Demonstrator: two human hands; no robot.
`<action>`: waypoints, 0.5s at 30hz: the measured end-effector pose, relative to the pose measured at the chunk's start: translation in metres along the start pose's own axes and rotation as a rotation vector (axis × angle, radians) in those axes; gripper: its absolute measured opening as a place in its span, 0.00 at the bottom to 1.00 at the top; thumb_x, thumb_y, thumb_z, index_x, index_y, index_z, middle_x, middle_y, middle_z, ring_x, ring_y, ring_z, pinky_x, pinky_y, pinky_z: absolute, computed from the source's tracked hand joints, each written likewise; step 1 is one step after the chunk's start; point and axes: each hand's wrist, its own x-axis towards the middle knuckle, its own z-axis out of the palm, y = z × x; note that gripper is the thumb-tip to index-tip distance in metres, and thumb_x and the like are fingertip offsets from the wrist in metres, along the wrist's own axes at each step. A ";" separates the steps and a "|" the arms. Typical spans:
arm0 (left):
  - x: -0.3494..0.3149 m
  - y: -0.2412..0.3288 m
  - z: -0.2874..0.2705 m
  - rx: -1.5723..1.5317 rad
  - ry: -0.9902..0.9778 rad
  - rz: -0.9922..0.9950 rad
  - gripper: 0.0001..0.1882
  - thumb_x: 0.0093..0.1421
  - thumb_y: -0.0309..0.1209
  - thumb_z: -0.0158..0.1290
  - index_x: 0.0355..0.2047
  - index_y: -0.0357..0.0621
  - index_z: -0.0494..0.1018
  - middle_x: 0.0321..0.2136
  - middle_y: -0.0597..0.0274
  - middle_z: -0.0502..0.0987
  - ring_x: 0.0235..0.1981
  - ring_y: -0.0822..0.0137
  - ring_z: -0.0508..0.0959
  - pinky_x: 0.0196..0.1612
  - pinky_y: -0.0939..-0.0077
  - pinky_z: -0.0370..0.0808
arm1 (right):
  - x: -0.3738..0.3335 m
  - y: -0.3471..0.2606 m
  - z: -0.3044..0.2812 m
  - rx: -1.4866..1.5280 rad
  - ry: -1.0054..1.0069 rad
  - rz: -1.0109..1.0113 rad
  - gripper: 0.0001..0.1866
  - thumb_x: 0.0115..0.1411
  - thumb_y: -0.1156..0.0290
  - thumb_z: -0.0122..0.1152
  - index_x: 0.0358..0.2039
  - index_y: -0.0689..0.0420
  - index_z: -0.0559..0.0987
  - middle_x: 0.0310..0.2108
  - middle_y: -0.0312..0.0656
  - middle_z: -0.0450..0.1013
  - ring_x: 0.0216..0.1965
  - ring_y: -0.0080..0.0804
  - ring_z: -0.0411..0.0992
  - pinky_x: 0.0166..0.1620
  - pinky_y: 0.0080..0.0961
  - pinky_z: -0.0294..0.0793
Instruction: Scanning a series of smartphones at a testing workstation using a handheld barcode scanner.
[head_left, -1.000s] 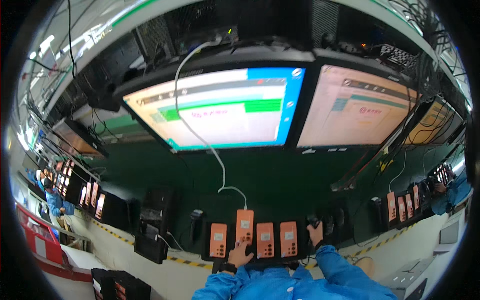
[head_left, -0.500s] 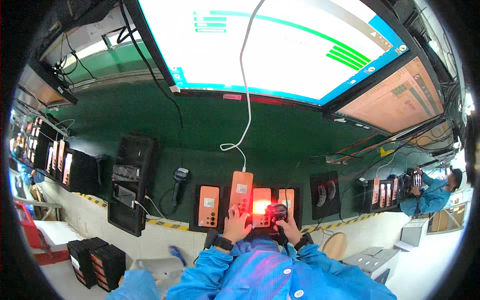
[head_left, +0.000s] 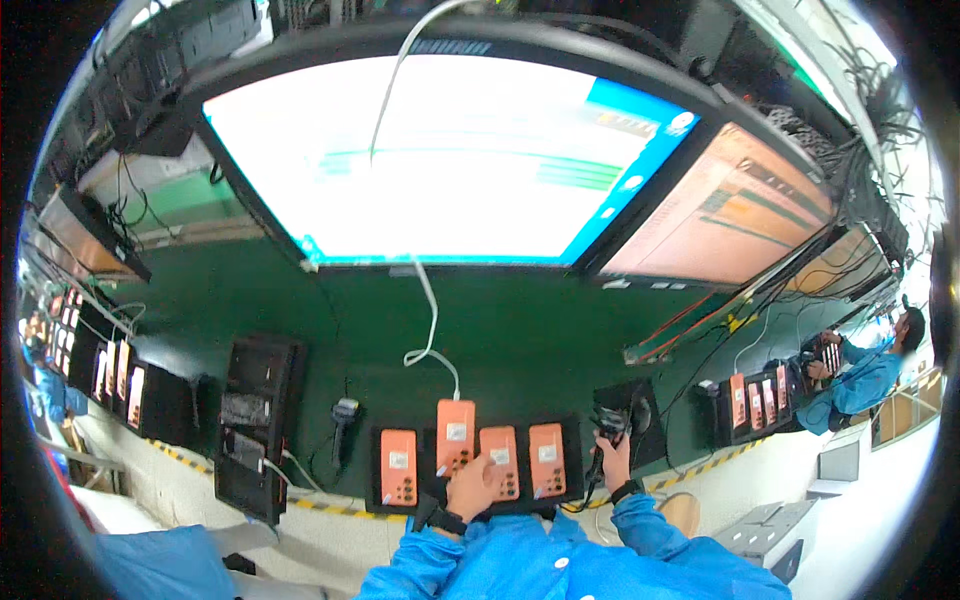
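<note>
Several salmon-orange phones lie backs up, camera lenses toward me, in a black tray. A white cable plugs into the far end of one phone, which sits farther forward than the others. My left hand rests over the near end of that phone, its fingers reaching the edge of the neighbouring phone. The fingers look loosely extended, and nothing is seen held in them. To the right of the tray my right hand grips a black handheld barcode scanner, above a dark pad.
A large lit monitor and a smaller tilted screen stand behind the green bench. Left of the tray are another scanner and a black case. A co-worker in blue sits at far right.
My right hand has carried the scanner from over the phones to the right, and its red light no longer shows. My left hand has shifted slightly toward the neighbouring phone. The view has tilted up.
</note>
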 end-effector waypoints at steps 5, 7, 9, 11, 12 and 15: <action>0.009 -0.022 0.056 0.017 -0.133 -0.125 0.28 0.51 0.44 0.57 0.49 0.44 0.67 0.41 0.36 0.74 0.36 0.41 0.79 0.36 0.51 0.76 | 0.037 0.043 -0.032 -0.442 0.011 0.139 0.21 0.48 0.70 0.67 0.33 0.57 0.62 0.30 0.40 0.61 0.33 0.34 0.63 0.39 0.33 0.66; 0.011 -0.011 0.063 0.101 -0.029 -0.043 0.29 0.48 0.43 0.60 0.47 0.42 0.67 0.40 0.34 0.74 0.37 0.41 0.78 0.37 0.52 0.76 | 0.055 0.092 -0.049 -0.696 -0.037 0.031 0.23 0.49 0.65 0.69 0.33 0.58 0.62 0.29 0.41 0.62 0.33 0.35 0.62 0.38 0.35 0.65; 0.026 -0.020 0.073 -0.020 0.057 -0.049 0.31 0.45 0.44 0.62 0.45 0.40 0.67 0.39 0.37 0.76 0.38 0.42 0.78 0.40 0.54 0.76 | 0.044 0.082 -0.031 -0.748 0.059 0.047 0.22 0.49 0.63 0.69 0.30 0.60 0.64 0.27 0.40 0.63 0.32 0.36 0.63 0.38 0.33 0.65; 0.033 0.005 0.061 0.001 0.095 -0.237 0.29 0.46 0.42 0.63 0.44 0.39 0.67 0.37 0.40 0.77 0.40 0.44 0.78 0.42 0.57 0.75 | 0.033 0.060 -0.013 -0.635 0.150 -0.081 0.19 0.52 0.63 0.65 0.29 0.60 0.64 0.26 0.42 0.63 0.31 0.35 0.62 0.37 0.33 0.65; 0.035 0.011 0.060 -0.127 0.129 -0.228 0.29 0.47 0.40 0.62 0.45 0.39 0.67 0.37 0.42 0.77 0.40 0.46 0.78 0.42 0.58 0.75 | 0.029 0.053 -0.007 -0.530 0.250 -0.196 0.17 0.56 0.63 0.61 0.28 0.61 0.65 0.26 0.43 0.63 0.30 0.35 0.61 0.37 0.33 0.65; 0.048 -0.008 0.067 -0.140 0.052 -0.198 0.25 0.50 0.34 0.59 0.46 0.37 0.68 0.39 0.46 0.78 0.43 0.50 0.78 0.44 0.63 0.75 | 0.015 0.049 0.013 -0.087 0.149 -0.313 0.11 0.63 0.66 0.50 0.34 0.62 0.72 0.30 0.41 0.70 0.33 0.32 0.70 0.37 0.29 0.68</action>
